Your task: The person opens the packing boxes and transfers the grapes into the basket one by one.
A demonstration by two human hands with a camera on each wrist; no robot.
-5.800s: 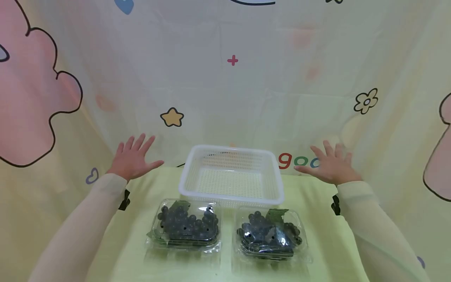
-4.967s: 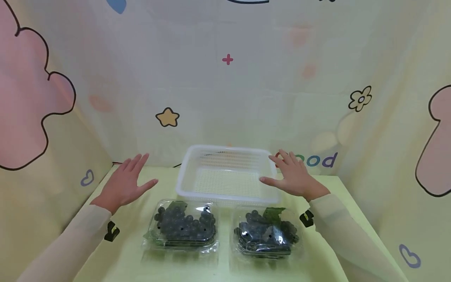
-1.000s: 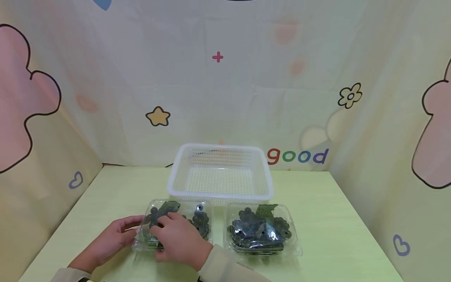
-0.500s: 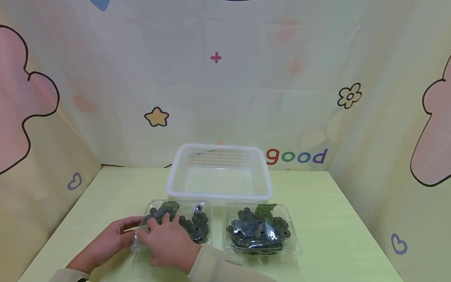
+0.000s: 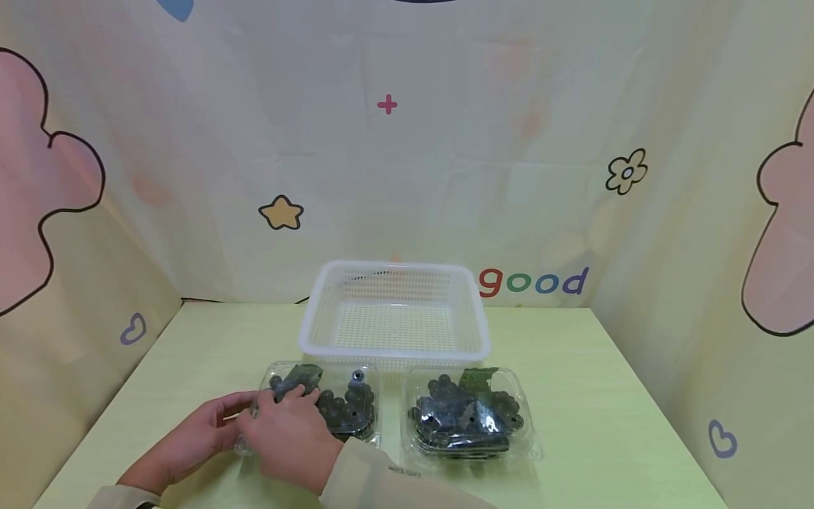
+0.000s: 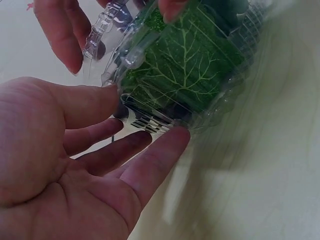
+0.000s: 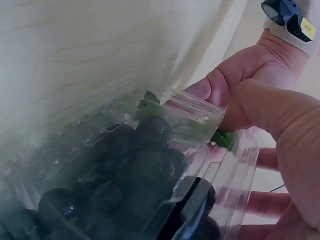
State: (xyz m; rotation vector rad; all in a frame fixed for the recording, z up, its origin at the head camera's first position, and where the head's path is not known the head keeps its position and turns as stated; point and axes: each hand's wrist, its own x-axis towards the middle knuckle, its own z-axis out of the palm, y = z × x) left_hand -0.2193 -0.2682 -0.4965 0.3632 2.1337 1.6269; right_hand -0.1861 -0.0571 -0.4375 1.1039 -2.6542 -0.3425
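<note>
On the table, a clear plastic clamshell box of dark grapes (image 5: 346, 406) stands at the left, a green leaf (image 6: 187, 60) showing through its wall. My left hand (image 5: 200, 431) holds its left end, with thumb and fingers at the plastic edge in the left wrist view. My right hand (image 5: 292, 435) reaches across the front and grips the lid near the left corner. In the right wrist view its thumb lies at the rim (image 7: 225, 150), where two layers of plastic show. Whether the lid is unlatched, I cannot tell. A second grape box (image 5: 470, 417) stands closed to the right.
Behind both boxes is a white plastic basket (image 5: 305, 339) with a perforated floor. A printed curtain (image 5: 394, 177) surrounds the pale yellow table (image 5: 591, 403) at the back and sides.
Earlier, both hands were spread in the air beside the basket; they came down to the left box. Over the last second my right hand slid left along its lid, while the left hand stayed nearly still.
</note>
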